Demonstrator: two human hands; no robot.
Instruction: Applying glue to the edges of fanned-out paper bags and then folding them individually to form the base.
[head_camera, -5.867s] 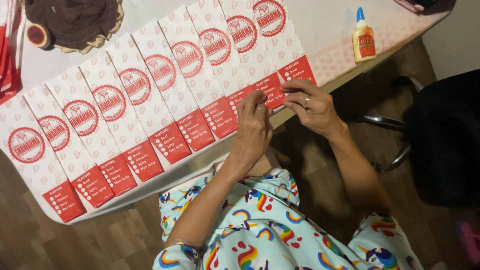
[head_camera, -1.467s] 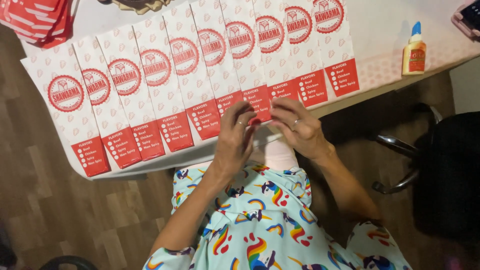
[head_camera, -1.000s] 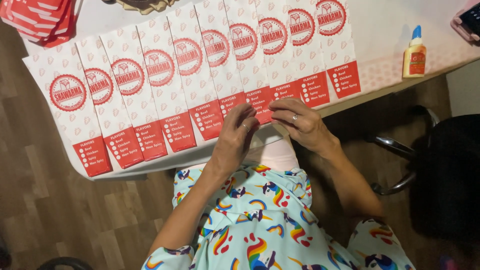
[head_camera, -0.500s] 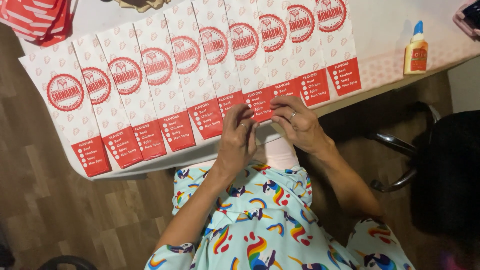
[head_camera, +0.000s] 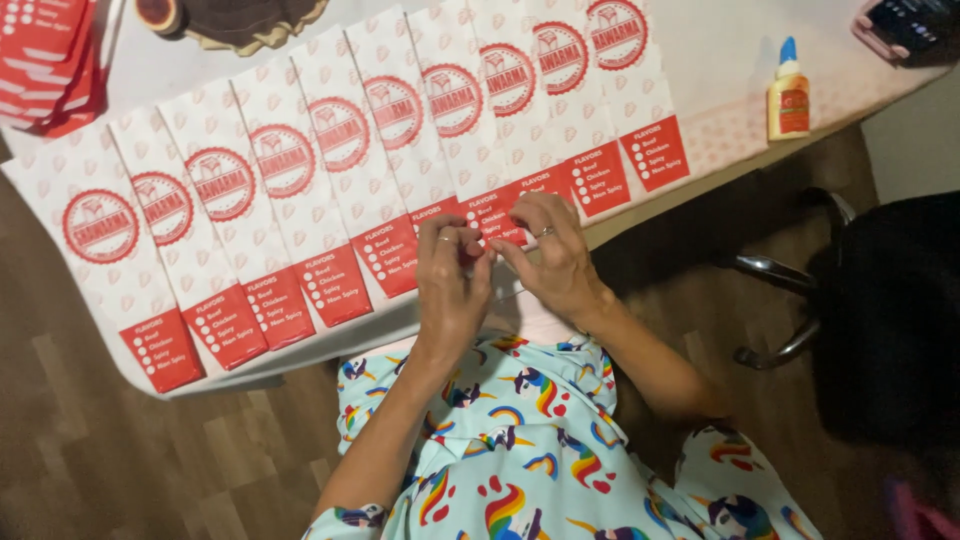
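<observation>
Several white paper bags with red round emblems and red bottom panels lie overlapped in a row (head_camera: 340, 170) along the table's near edge. My left hand (head_camera: 452, 285) and my right hand (head_camera: 550, 255) meet at the lower red end of one bag (head_camera: 492, 222) in the middle of the row. The fingertips of both hands pinch that bag's bottom edge where it hangs over the table edge. A ring shows on each hand.
A small glue bottle with a blue cap (head_camera: 789, 92) stands at the right on the white table (head_camera: 730, 50). A stack of red sheets (head_camera: 45, 60) lies far left, a brown round object (head_camera: 245, 18) at the top. A dark chair (head_camera: 880, 300) is to my right.
Both hands stay at the bags' lower edge and have crept slightly up onto the red panel. The view has shifted a little.
</observation>
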